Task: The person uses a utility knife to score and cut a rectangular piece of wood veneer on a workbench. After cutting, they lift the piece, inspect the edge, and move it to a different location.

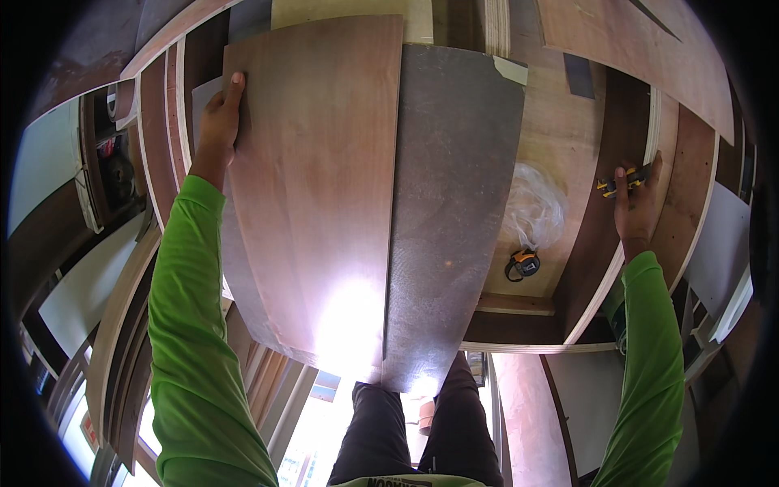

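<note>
A reddish-brown plywood panel lies in front of me, overlapping a dark grey sheet. My left hand grips the panel's left edge near its far corner, thumb along the edge; the fingers are partly hidden. At the right, my right hand is closed round a small yellow-and-black hand tool, whose exact kind I cannot make out. This hand is over the wooden rim of an open frame, away from the panel. A black-and-orange tape measure lies right of the grey sheet.
Crumpled clear plastic lies beyond the tape measure on pale plywood. A wooden frame side runs along the right. Another plywood sheet covers the far right corner. Curved boards stand at the left.
</note>
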### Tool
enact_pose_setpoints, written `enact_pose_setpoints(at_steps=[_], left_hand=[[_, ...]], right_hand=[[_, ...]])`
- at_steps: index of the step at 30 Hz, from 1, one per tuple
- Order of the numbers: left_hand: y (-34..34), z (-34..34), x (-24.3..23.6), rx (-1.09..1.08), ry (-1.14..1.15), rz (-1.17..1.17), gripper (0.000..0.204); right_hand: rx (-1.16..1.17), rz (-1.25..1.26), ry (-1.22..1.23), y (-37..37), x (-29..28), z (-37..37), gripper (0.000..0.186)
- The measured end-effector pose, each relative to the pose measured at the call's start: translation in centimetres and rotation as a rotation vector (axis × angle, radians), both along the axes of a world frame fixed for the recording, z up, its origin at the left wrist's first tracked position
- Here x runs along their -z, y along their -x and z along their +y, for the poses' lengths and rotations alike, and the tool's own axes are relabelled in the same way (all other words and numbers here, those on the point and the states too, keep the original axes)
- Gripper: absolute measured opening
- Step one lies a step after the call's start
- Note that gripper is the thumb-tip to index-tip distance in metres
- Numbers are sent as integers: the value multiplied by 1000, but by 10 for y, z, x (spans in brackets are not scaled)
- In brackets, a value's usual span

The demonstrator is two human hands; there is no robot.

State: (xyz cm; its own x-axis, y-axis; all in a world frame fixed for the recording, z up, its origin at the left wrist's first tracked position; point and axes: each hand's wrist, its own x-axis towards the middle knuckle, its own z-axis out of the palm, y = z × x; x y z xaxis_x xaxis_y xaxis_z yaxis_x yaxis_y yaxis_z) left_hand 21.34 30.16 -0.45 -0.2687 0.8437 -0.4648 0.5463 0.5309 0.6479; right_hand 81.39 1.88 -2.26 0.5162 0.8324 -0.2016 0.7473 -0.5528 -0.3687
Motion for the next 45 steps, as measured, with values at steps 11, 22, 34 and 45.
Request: enact_pose_setpoints(at_steps=[11,22,34,45], left_hand=[[0,0,2,52,-57,92,86],[-15,-3,-17,177,7,245,100],[-11,-2,-14,206,43,162,104],[-14,-1,-25,345,103,354,111]], right_hand=[[5,15,-25,-7,8,-4,51],[28,80,-2,-10,11,-5,53],[-34,-80,-1,-10,13,-5,50],[53,238,-60,-17,25,-12,53]])
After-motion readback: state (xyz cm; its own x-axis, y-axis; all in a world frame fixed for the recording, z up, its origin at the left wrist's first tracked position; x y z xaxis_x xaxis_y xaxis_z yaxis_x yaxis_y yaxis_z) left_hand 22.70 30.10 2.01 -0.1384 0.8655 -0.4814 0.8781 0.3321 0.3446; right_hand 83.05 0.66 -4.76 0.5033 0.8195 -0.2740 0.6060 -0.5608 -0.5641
